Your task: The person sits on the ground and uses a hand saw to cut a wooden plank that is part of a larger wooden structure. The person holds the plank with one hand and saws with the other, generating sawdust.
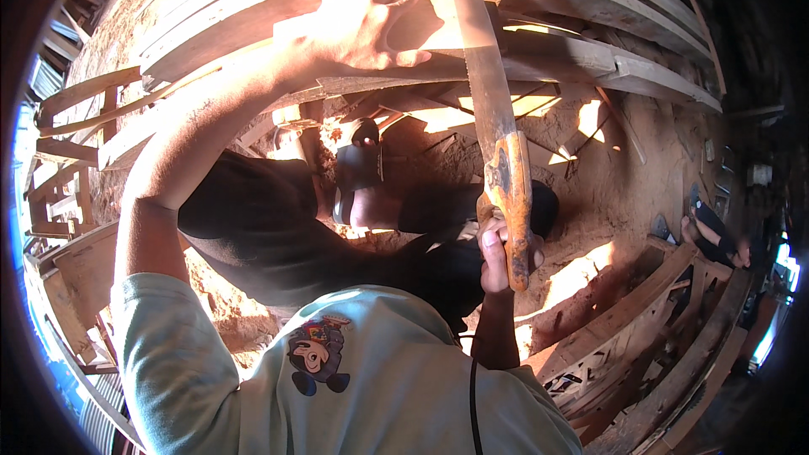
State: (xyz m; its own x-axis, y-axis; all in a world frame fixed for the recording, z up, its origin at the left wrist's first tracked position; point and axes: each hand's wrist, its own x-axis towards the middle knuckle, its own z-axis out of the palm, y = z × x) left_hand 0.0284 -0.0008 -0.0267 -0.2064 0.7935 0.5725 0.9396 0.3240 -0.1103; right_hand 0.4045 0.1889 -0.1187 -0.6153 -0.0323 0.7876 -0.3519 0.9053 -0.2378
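My right hand [499, 257] is closed around the worn wooden handle of a hand saw [486, 84], low and right of centre. Its long blade points away from me and lies across the edge of a sunlit board [451, 21]. My left hand [362, 29] rests on that board, left of the blade, thumb and fingers spread apart. Bright sun washes out part of that hand and the board. The board sits on long timber beams [573, 52] that run across in front of me. The far end of the blade runs out of the picture.
My legs in dark trousers [278, 211] are bent below the beams, with one sandalled foot [358, 156] on the dirt floor [624, 194]. Wooden frames [76, 152] stand at the left. Stacked planks [624, 312] lie at the lower right, and another person's foot [712, 232] shows at the far right.
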